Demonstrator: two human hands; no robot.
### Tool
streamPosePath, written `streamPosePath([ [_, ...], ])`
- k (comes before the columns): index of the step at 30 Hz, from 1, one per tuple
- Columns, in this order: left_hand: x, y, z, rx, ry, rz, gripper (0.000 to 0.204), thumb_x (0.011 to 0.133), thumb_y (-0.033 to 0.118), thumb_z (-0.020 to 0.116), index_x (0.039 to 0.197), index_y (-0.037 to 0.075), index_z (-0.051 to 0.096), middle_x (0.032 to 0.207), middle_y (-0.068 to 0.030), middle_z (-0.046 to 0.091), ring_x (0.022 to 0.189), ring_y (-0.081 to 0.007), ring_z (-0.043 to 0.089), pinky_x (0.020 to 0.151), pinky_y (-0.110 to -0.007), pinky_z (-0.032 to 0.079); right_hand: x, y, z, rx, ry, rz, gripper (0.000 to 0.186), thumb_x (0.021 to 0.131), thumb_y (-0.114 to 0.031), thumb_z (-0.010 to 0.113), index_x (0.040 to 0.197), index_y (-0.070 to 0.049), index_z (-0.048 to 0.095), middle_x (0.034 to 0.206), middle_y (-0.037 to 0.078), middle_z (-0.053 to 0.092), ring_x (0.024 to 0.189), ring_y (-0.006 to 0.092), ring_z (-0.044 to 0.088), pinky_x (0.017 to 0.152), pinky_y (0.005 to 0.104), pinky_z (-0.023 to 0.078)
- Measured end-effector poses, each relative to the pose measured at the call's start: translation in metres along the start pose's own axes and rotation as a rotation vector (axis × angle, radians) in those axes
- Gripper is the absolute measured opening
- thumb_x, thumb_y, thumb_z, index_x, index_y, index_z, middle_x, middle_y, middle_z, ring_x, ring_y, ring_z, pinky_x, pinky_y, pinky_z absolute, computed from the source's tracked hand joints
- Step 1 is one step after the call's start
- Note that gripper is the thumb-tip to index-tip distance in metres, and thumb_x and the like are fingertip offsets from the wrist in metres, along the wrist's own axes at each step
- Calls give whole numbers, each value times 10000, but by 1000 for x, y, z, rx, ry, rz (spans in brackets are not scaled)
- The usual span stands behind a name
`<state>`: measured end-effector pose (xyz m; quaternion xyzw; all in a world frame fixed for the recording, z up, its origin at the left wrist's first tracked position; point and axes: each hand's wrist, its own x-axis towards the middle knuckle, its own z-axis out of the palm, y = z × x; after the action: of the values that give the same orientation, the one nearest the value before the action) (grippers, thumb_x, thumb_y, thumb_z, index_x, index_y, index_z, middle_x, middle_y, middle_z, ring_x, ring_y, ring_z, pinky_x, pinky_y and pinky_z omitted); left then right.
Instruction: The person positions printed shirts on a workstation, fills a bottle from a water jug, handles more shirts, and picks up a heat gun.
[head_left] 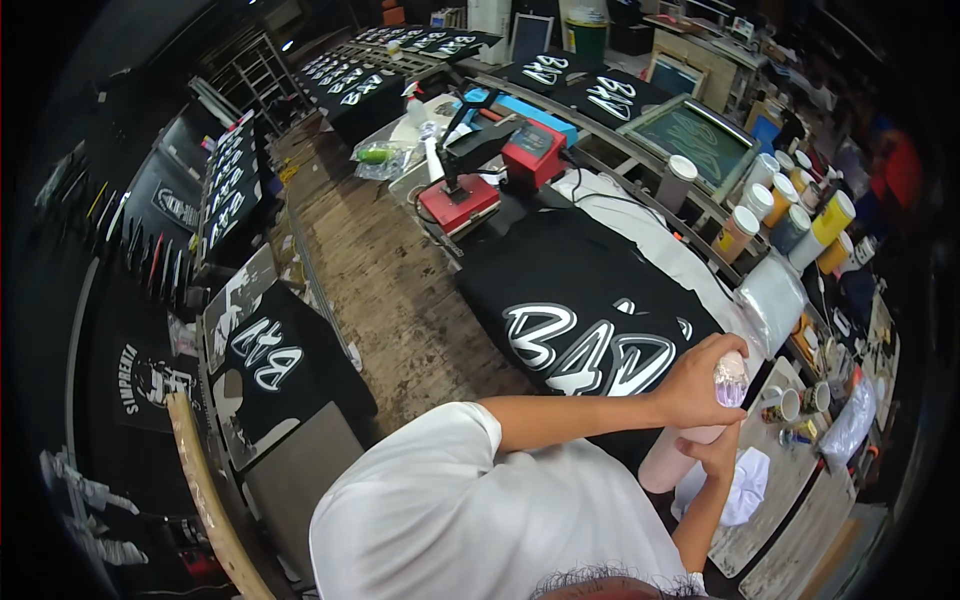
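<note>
Both my hands hold a tall pale pink bottle (668, 462) with a clear, rounded top, off to my right and tilted. My left hand (698, 385) reaches across and is closed round the bottle just below that top. Lower down, my right hand (717, 455) is wrapped round the bottle's body, its fingers partly hidden. Beside them lies a black T-shirt (520, 260) with white outlined lettering, partly covered by my left forearm. A bunched white cloth (745, 488) rests behind my right hand.
A red heat press (462, 205) stands beyond the shirt. Several ink jars (736, 232) and a framed printing screen (690, 145) line the right side. Printed mugs (782, 405) stand near my hands. More printed black shirts (270, 350) lie on boards to the left.
</note>
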<state>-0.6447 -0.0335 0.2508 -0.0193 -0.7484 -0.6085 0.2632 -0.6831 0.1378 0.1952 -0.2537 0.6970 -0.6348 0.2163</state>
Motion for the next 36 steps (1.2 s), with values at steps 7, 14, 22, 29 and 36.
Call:
streamPosePath([
  [7,3,-21,-33,-137,-423,92,716,611,237,886,1218,60,550,1158,-110,606,1049,-249,617,924,-342,487,-4,18,2,-221,37,-122,828,472,-122,885,1223,9,565,1059,96,677,935,211,672,851,371,557],
  [14,-29,-56,-74,-187,-442,-343,372,850,98,772,1192,-2,663,1145,-112,693,1124,-219,643,996,-366,495,35,47,-85,-362,596,-82,653,576,-193,890,1140,-2,624,983,113,714,886,221,692,780,386,567],
  [22,-47,-82,-82,-402,-359,-509,408,1070,265,471,795,-13,588,645,-86,598,526,-144,562,795,-378,565,42,118,-141,-375,1036,41,1014,475,-264,956,1325,19,481,1245,214,645,1146,337,644,966,410,521],
  [29,-45,-87,-92,-63,-446,-544,342,1038,222,537,816,-14,647,737,-92,668,719,-160,630,875,-329,495,45,151,-107,-379,1031,76,1015,489,-351,954,1331,-17,499,1215,235,661,1147,395,637,960,444,518],
  [36,-50,-148,-101,-66,-439,-508,178,1004,112,585,1005,-41,676,929,-80,698,908,-147,655,854,-286,494,5,109,-133,-694,891,413,942,580,-261,896,1361,11,445,1245,291,610,1176,410,609,1010,436,487],
])
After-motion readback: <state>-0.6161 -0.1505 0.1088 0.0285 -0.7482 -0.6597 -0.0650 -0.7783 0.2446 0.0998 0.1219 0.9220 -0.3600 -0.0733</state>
